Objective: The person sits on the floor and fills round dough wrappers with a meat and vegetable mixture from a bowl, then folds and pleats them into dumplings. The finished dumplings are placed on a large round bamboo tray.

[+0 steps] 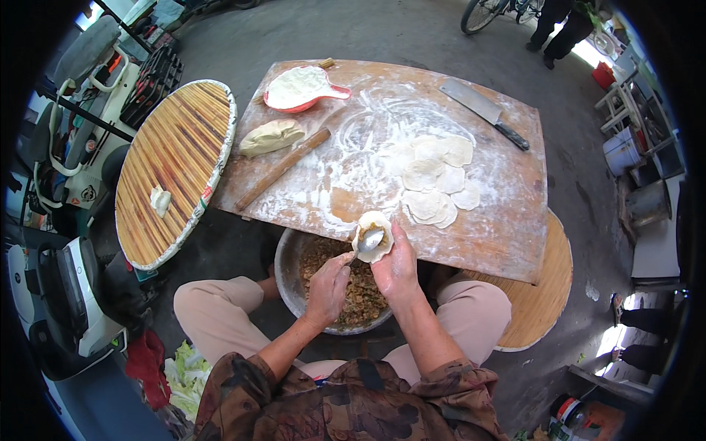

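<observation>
My left hand [327, 289] grips the handle of a metal spoon [370, 239], whose bowl rests in a dough wrapper [380, 254]. That round wrapper lies cupped in my right hand [397, 263], with some brownish filling [379, 227] around the spoon. Below both hands, a large metal basin [287, 275] stands between my knees, holding chopped filling [361, 300]. Several flat dough rounds [433, 206] overlap on the floured wooden board [485, 237] just beyond my right hand. A wooden rolling pin [284, 168] lies slanted at the board's left.
On the board are a dough lump [272, 136], a red scoop of flour [300, 88] and a cleaver [485, 113]. A round reed tray [171, 149] at left bears one small white dough piece [160, 200]. Another round tray [532, 297] sits partly under the board. A person's legs [560, 30] show far right.
</observation>
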A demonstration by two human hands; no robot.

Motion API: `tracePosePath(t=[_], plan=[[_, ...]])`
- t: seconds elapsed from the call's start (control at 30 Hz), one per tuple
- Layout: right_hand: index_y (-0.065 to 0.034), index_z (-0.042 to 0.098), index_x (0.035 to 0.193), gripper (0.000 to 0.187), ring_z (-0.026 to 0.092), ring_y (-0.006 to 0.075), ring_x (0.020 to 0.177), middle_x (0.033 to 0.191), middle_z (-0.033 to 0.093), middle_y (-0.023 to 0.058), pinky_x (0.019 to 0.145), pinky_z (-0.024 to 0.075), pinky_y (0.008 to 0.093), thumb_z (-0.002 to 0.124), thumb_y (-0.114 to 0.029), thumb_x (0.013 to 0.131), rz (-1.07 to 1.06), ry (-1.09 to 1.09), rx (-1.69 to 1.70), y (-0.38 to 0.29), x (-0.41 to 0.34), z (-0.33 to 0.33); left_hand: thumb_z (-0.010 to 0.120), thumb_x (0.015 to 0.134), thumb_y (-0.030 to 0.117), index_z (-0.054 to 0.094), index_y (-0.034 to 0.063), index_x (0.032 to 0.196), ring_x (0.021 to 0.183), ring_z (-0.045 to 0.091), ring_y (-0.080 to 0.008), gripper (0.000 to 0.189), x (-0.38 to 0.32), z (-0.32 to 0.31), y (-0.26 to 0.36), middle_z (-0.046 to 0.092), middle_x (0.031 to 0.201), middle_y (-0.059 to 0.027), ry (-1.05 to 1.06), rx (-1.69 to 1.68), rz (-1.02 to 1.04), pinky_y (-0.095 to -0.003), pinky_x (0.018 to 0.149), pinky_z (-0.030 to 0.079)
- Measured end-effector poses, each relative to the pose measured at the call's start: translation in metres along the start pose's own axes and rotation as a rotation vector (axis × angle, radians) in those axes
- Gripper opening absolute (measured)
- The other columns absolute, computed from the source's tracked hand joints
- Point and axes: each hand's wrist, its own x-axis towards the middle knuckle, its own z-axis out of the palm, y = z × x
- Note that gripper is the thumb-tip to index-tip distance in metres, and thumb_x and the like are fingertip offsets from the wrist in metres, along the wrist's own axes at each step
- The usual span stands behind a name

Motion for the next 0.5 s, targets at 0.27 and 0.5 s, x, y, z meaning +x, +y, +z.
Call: tracePosePath(t=[0.27, 0.5], plan=[[0.0035, 0.048, 0.128, 0.043, 0.058, 0.0305, 0.113, 0.121, 0.06, 0.0177, 0.102, 0.0445, 0.0453, 0.032, -0.029, 0.105, 0.002, 0.064, -0.044, 0.0, -0.004, 0.012, 0.049, 0.094, 0.004, 0.06, -0.0026, 0.116, 0.095, 0.066, -0.033, 0.025, 0.001, -0.005, 0.009, 0.066, 0.104, -0.0206, 0.034, -0.018, -0.019, -0.0377, 0.082, 0.05], [0.0041, 0.048, 0.128, 0.045, 0.059, 0.0312, 0.112, 0.119, 0.06, 0.018, 0.101, 0.0454, 0.0448, 0.032, -0.031, 0.105, 0.003, 0.042, -0.063, 0.0, -0.001, 0.007, 0.05, 0.094, 0.005, 0.059, -0.0029, 0.116, 0.097, 0.066, -0.0319, 0.025, 0.001, -0.004, 0.016, 0.066, 0.106, -0.0198, -0.021, -0.01, -0.104, -0.0369, 0.084, 0.05]])
